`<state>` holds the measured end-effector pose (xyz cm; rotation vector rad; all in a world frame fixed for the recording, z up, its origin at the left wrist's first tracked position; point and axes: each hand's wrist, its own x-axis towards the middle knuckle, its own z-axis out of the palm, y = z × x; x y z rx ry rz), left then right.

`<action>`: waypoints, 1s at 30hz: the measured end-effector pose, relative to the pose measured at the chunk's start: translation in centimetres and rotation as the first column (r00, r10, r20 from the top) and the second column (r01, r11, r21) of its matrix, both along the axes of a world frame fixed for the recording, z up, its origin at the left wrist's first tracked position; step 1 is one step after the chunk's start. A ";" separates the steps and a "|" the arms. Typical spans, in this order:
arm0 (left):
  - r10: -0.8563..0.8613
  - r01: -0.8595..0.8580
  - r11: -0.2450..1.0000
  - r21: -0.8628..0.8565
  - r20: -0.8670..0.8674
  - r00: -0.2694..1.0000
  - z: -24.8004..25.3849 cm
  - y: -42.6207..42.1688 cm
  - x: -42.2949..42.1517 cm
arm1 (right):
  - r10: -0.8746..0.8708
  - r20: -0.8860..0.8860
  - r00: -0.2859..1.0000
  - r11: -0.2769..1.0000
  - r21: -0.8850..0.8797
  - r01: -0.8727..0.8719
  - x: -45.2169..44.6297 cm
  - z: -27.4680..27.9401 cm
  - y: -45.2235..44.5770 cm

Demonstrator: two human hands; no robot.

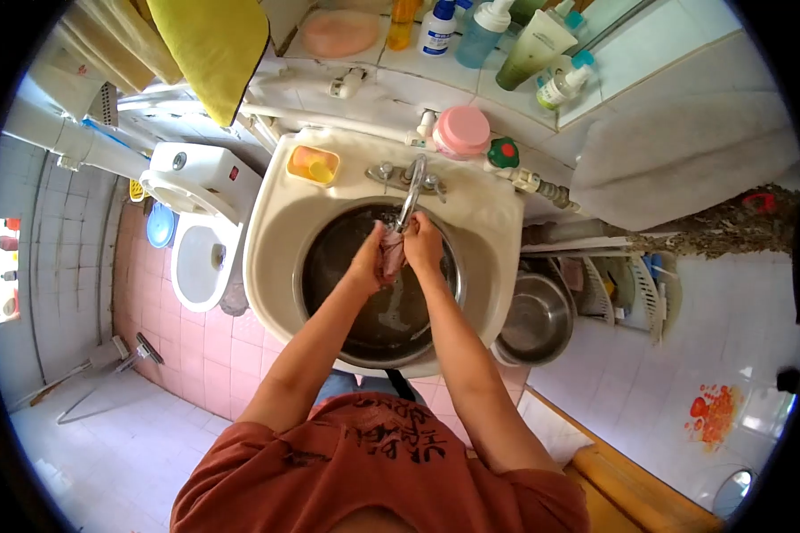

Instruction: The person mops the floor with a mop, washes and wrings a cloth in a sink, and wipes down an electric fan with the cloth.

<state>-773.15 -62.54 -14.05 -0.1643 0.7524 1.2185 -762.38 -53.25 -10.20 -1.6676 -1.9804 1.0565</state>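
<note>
A bunched pinkish cloth (391, 254) is held between my two hands, just under the spout of the faucet (412, 191). My left hand (366, 259) grips it from the left side with closed fingers. On the right side, my right hand (423, 242) is closed on its upper part, close to the spout. Beneath both hands a round metal basin (458, 275) with dark, murky water sits inside the cream sink (267, 244). A soap dish (313, 165) with yellow soap rests on the sink's back left corner.
Bottles (437, 28) and tubes line the shelf behind the sink. A pink container (461, 131) stands at the sink's back edge. Another metal basin (535, 320) is at the right, a toilet (206, 262) at the left. A yellow cloth (213, 49) hangs at the upper left.
</note>
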 end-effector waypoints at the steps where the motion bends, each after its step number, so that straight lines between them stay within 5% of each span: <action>1: 0.036 -0.044 0.997 0.056 0.123 0.992 -0.1 -0.1 -0.3 | 0.128 -0.131 0.983 0.987 0.114 -0.114 0.9 -3.9 1.1; 2: 0.040 -0.047 0.997 0.056 0.125 0.991 1.0 -0.1 -0.6 | 0.131 -0.129 0.983 0.987 0.113 -0.117 1.2 -2.6 0.9; 4: 0.002 -0.033 0.985 0.169 0.183 0.983 3.6 -0.3 -1.6 | -0.017 -0.666 0.746 0.920 -0.303 -0.249 2.0 -0.3 0.0; 8: -0.013 0.043 0.982 0.182 -0.162 0.987 3.3 -0.8 -2.9 | -0.029 -0.500 0.865 0.864 -0.448 -0.230 3.3 1.0 0.3; 9: -0.032 0.026 0.999 -0.027 -0.252 0.967 3.0 -0.9 -2.8 | -0.029 -0.500 0.865 0.864 -0.448 -0.230 3.3 0.6 0.0; 12: -0.038 0.069 0.995 0.067 -0.383 0.923 -5.1 -0.9 -4.1 | -0.046 -0.632 0.774 0.880 -0.392 -0.268 3.1 -0.6 -0.8; 16: 0.023 -0.023 1.000 0.006 -0.149 0.989 -2.3 -0.1 -4.2 | -0.058 -0.610 0.791 0.924 -0.333 -0.188 3.5 -1.8 0.2; 19: 0.076 -0.076 0.997 0.006 -0.057 0.995 -0.7 0.1 -4.5 | -0.287 -0.735 0.614 0.904 -0.420 -0.080 3.1 -1.5 0.3; 22: 0.169 -0.168 0.986 -0.019 0.031 0.985 1.4 -0.5 -3.9 | -0.249 -0.666 0.703 0.888 -0.446 -0.107 2.5 1.7 -1.3; 24: 0.164 -0.157 0.983 -0.093 0.067 0.984 1.1 0.1 -2.7 | -0.012 -0.621 0.783 0.934 -0.287 -0.213 0.8 0.1 -3.1; 26: 0.232 -0.237 0.971 0.026 0.120 0.965 0.3 0.9 -1.1 | 0.412 -0.383 0.826 0.905 0.277 -0.323 -0.7 1.7 -5.5; 27: 0.190 -0.259 0.938 0.230 0.284 0.940 -4.0 1.4 -0.7 | 0.428 -0.232 0.874 0.846 0.442 -0.297 -1.5 2.5 -6.0; 28: 0.067 -0.417 0.857 0.303 0.736 0.674 -3.5 1.0 1.1 | 0.410 -0.077 0.909 0.752 0.592 -0.289 -1.9 2.8 -6.3; 29: 0.246 -0.302 0.949 0.093 0.385 0.890 0.0 1.6 2.1 | 0.325 -0.025 0.946 0.849 0.449 -0.280 -1.7 2.4 -5.5; 30: 0.265 -0.271 0.949 -0.164 -0.057 0.962 3.1 1.8 2.7 | 0.195 0.112 0.974 0.939 0.267 -0.218 -1.8 1.7 -3.9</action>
